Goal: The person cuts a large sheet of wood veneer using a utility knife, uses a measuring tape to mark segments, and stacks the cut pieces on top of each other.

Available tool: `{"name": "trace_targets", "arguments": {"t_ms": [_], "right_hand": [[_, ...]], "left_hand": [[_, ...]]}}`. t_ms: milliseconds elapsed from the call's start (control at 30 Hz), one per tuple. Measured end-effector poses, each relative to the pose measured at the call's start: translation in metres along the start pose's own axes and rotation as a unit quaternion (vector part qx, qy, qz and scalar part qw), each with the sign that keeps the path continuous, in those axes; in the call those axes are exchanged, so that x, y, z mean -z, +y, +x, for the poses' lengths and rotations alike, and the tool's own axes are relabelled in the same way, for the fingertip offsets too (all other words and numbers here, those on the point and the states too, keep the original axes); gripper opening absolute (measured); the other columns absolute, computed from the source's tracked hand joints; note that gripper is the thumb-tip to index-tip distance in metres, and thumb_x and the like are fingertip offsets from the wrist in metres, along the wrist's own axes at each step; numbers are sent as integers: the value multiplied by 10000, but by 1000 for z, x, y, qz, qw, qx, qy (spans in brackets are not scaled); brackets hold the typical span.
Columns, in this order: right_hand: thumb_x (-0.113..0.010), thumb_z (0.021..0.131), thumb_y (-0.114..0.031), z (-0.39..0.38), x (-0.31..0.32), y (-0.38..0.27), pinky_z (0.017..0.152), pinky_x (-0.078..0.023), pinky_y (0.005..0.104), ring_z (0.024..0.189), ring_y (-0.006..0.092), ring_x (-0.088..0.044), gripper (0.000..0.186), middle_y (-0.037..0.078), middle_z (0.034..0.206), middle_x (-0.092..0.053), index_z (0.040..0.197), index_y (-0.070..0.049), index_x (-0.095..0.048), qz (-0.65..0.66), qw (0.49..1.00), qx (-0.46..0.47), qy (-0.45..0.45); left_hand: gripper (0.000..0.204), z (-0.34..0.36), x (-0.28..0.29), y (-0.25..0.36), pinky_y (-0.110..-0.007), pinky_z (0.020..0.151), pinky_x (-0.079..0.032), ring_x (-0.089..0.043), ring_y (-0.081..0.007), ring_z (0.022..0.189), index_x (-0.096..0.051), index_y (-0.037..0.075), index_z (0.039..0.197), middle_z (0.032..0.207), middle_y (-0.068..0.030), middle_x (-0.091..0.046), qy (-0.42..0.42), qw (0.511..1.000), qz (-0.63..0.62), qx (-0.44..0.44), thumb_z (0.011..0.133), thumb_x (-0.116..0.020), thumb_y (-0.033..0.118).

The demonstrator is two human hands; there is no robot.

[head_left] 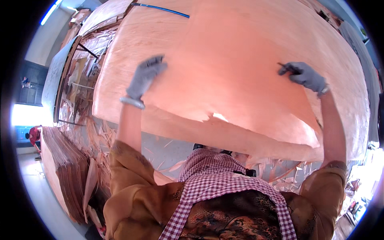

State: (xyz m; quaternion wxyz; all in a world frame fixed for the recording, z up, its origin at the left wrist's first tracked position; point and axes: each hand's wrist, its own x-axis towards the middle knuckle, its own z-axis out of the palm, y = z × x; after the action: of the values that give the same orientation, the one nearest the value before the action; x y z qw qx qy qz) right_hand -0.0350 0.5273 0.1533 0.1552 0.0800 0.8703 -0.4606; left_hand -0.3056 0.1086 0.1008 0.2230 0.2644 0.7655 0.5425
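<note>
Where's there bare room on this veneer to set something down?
The widest free patch is on the veneer sheet between the left gloved hand and the right gloved hand, below the blue rod. A narrower strip lies between the right hand and the veneer's right edge. It's crowded at left, where veneer scraps lie beside a veneer stack.

A broad, thin orange-pink sheet [232,72] lies over a paler wood-toned surface [114,76], its front margin ragged, with a torn notch near the surface's near edge. A small dark tool [281,64], blurred, shows over the sheet's right side.
</note>
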Motion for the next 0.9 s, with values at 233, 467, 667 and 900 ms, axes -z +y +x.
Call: {"name": "trace_targets", "arguments": {"t_ms": [233, 467, 667, 900], "right_hand": [[-538, 783, -63, 72, -47, 75, 753, -449, 284, 883, 144, -562, 254, 29, 941, -619, 1020, -50, -629, 85, 987, -112, 73], [-495, 820, -73, 88, -17, 113, 625, -476, 272, 664, 196, -588, 261, 89, 891, -639, 1052, -84, -615, -270, 899, -79, 335], [-731, 774, -135, 28, -107, 11, 773, -472, 247, 804, 110, -521, 506, 53, 1230, -555, 1236, -70, -534, -92, 992, 67, 59], [-800, 665, -132, -43, -204, 35, 832, -482, 360, 1035, 250, -561, 480, 110, 1150, -561, 1077, -72, -562, -31, 953, 4, 303]], "left_hand": [[289, -84, -5, -118, -227, 718, -492, -587, -96, 814, -601, -47, 1091, 933, -46, -634, 131, 967, -98, 195, 823, -645, 53], [247, -84, -13, -129, -242, 714, -509, -606, -105, 798, -610, -43, 1058, 920, -48, -647, 101, 945, -242, 196, 828, -636, 44], [294, -44, 16, -96, -236, 715, -513, -612, -126, 839, -601, -41, 1099, 972, -79, -641, 49, 961, -239, 129, 826, -639, 64], [410, 21, 22, 3, -252, 798, -492, -594, -117, 920, -567, -38, 1186, 1072, -80, -633, 9, 992, -94, 78, 840, -646, 169]]}}
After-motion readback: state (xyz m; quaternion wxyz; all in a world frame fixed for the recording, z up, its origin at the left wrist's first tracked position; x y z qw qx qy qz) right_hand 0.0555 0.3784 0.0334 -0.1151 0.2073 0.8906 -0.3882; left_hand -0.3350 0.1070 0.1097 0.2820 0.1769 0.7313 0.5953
